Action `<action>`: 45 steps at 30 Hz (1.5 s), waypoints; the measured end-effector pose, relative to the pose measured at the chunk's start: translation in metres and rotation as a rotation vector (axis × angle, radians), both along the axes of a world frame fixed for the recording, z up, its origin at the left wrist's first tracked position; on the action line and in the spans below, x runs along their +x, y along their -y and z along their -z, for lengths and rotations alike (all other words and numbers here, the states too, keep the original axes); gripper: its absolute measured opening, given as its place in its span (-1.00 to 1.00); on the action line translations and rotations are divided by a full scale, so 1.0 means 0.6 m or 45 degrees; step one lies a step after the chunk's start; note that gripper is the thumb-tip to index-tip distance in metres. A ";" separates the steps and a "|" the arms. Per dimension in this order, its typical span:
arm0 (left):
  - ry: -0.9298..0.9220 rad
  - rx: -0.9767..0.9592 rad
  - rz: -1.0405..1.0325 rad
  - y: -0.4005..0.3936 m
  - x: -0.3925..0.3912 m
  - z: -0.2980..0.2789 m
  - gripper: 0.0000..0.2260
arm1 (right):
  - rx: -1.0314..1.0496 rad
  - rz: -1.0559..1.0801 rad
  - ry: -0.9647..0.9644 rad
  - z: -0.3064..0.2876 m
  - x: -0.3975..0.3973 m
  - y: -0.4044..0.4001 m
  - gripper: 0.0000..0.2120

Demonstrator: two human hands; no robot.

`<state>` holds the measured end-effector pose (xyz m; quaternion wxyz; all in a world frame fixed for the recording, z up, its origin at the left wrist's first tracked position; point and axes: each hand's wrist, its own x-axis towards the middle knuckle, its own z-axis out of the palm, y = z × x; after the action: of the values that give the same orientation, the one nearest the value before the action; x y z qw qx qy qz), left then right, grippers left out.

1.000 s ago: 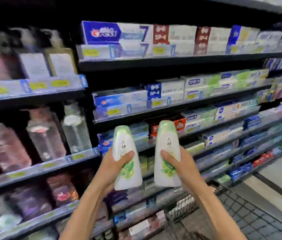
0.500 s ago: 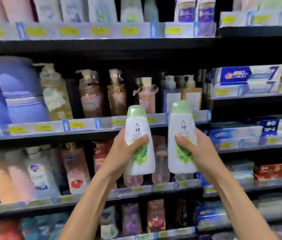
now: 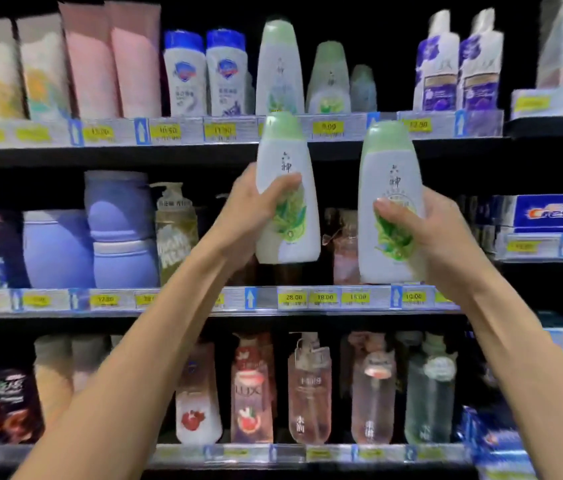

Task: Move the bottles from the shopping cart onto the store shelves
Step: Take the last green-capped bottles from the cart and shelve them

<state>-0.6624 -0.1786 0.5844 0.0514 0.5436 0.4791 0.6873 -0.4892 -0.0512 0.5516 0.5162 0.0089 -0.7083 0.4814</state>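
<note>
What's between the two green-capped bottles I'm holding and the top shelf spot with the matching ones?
Nothing visible. Left bottle and right bottle are below the top shelf edge; a gap sits right of the matching bottles.

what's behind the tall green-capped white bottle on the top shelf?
Behind and right of the tall green-capped white bottle, two more green-capped bottles recede into the dark top shelf. Anything directly behind it is covered.

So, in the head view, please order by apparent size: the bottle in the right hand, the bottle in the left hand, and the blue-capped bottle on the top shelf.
1. Right-hand bottle, though nearness may enlarge it.
2. Left-hand bottle.
3. Blue-capped bottle.
</note>
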 end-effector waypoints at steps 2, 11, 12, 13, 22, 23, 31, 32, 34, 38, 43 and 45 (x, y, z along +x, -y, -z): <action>-0.068 0.065 0.042 -0.012 0.010 -0.051 -0.91 | 0.063 0.009 -0.009 -0.032 0.012 -0.009 -0.79; -0.175 0.288 0.065 -0.082 0.045 -0.260 -0.80 | 0.152 0.013 -0.051 -0.141 0.067 -0.070 -0.80; -0.183 0.292 0.054 -0.090 0.045 -0.276 -0.81 | 0.157 0.006 -0.052 -0.151 0.070 -0.075 -0.80; -0.204 0.287 0.041 -0.096 0.045 -0.290 -0.81 | 0.158 -0.003 -0.056 -0.161 0.072 -0.079 -0.79; -0.284 0.191 -0.254 -0.162 0.033 -0.320 -0.76 | 0.148 -0.036 -0.117 -0.208 0.075 -0.114 -0.75; -0.301 0.169 -0.280 -0.167 0.031 -0.315 -0.77 | 0.144 -0.043 -0.118 -0.208 0.075 -0.117 -0.73; -0.437 -0.143 -0.441 -0.187 0.021 -0.275 -0.83 | 0.104 -0.062 -0.132 -0.202 0.063 -0.129 -0.58; -0.439 -0.170 -0.447 -0.188 0.020 -0.274 -0.79 | 0.104 -0.065 -0.130 -0.202 0.061 -0.130 -0.59; -0.442 -0.249 -0.464 -0.189 0.017 -0.276 -0.68 | 0.104 -0.063 -0.125 -0.203 0.055 -0.132 -0.62; -0.441 -0.371 -0.473 -0.190 0.014 -0.278 -0.63 | 0.105 -0.034 -0.130 -0.207 0.045 -0.132 -0.62; -0.601 -0.369 -0.675 -0.193 0.016 -0.271 -0.62 | 0.101 0.001 -0.180 -0.220 0.048 -0.127 -0.57; -0.757 -0.252 -0.887 -0.188 0.023 -0.254 -0.51 | 0.111 0.038 -0.216 -0.230 0.051 -0.124 -0.60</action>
<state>-0.6485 -0.0659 0.7366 -0.2702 0.5163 0.6903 0.4289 -0.4588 0.0235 0.6894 0.5805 0.0617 -0.6824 0.4399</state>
